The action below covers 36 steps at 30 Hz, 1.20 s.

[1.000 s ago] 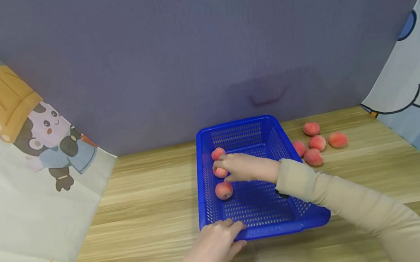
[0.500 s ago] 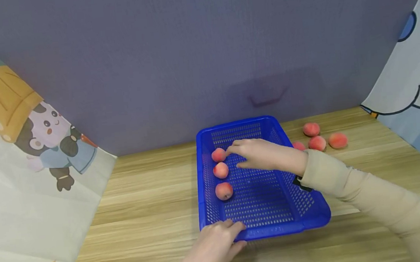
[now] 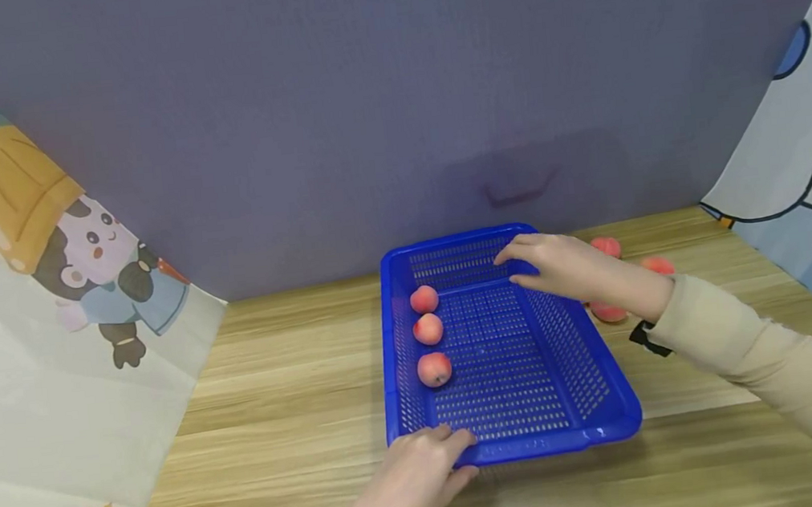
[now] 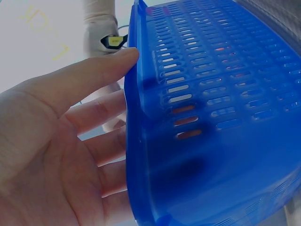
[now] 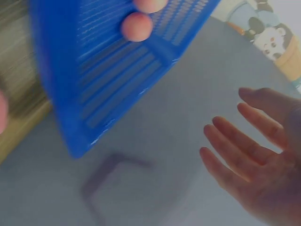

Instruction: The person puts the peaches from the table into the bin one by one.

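Note:
A blue plastic basket (image 3: pixel 531 445) with slotted walls stands on the wooden table. Along its left inner side lie a far peach (image 3: pixel 424 299), a middle peach (image 3: pixel 428 329) and a near peach (image 3: pixel 434 369) in a row. My left hand (image 3: pixel 418 470) grips the basket's near rim; in the left wrist view the thumb (image 4: pixel 103 70) lies over one side of the rim, fingers on the other. Above the basket's far right corner is my right hand (image 3: pixel 574 271), fingers spread and holding nothing. It partly covers a group of peaches (image 3: pixel 608 312) to the right of the basket.
A grey-purple wall panel (image 3: pixel 366 128) rises just behind the basket. Printed cartoon sheets flank the table (image 3: pixel 280 393) at left and right. In the left wrist view, the right sleeve shows beyond the rim.
My right hand has let go of the middle peach in the left row and moved right and away, over the basket's far right corner. The left hand and the basket have stayed put.

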Each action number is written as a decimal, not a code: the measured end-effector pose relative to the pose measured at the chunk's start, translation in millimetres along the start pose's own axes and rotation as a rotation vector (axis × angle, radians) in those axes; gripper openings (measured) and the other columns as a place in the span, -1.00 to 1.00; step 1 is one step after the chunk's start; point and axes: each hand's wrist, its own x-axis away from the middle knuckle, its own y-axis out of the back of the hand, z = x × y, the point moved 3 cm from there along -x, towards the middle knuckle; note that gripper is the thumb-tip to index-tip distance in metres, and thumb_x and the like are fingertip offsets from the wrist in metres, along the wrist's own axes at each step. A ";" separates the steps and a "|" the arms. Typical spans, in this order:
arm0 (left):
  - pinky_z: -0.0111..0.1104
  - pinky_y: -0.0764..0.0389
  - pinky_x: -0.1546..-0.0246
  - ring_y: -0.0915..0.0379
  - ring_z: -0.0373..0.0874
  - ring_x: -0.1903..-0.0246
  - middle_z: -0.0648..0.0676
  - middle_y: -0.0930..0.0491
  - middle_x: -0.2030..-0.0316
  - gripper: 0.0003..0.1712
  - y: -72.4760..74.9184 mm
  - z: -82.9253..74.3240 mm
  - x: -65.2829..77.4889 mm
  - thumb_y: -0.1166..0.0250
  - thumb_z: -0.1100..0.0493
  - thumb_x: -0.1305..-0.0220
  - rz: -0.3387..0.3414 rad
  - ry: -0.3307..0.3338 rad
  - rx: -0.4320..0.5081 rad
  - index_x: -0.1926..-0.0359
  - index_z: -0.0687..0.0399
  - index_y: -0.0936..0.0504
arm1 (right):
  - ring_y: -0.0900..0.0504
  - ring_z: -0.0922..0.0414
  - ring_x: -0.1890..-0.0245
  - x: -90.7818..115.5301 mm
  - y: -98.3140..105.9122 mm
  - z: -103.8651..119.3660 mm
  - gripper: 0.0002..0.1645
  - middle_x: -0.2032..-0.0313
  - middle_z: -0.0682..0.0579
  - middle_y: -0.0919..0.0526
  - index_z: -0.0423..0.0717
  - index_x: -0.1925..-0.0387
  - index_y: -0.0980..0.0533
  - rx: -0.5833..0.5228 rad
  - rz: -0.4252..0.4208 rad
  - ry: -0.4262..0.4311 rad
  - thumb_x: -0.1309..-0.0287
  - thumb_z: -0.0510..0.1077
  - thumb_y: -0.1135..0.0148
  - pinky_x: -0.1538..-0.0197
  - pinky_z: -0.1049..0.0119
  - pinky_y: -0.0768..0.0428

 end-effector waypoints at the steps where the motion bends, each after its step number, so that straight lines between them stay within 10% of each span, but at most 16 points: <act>1: -0.51 -0.36 0.60 -0.43 -0.34 0.55 -0.13 -0.49 0.53 -0.81 0.2 -0.1 -0.1 -0.27 0.01 -0.01 -0.001 0.001 0.000 0.35 -0.05 -0.54 | -0.57 0.02 0.29 2.8 0.8 -4.1 -0.69 0.26 -0.08 -0.57 -0.18 0.20 -0.51 0.004 -0.020 0.004 0.09 -0.29 -0.28 0.32 0.18 -0.53; 10: -0.52 -0.34 0.62 -0.42 -0.34 0.56 -0.13 -0.49 0.55 -0.82 0.7 -0.9 -0.4 -0.28 0.01 0.00 -0.013 0.002 -0.010 0.37 -0.05 -0.54 | -0.57 -0.03 0.33 29.7 10.6 -49.6 -0.71 0.29 -0.12 -0.57 -0.24 0.21 -0.50 -0.002 -0.121 -0.106 0.08 -0.33 -0.24 0.30 0.08 -0.50; 36: -0.50 -0.33 0.64 -0.42 -0.32 0.58 -0.13 -0.48 0.56 -0.81 -0.7 -0.9 -0.4 -0.29 0.01 0.02 -0.025 -0.008 -0.023 0.39 -0.05 -0.53 | -0.41 -0.33 0.12 87.3 -14.2 -145.7 -0.54 0.14 -0.43 -0.46 -0.48 0.04 -0.34 -0.048 0.094 -0.446 -0.03 -0.26 -0.12 0.14 -0.12 -0.37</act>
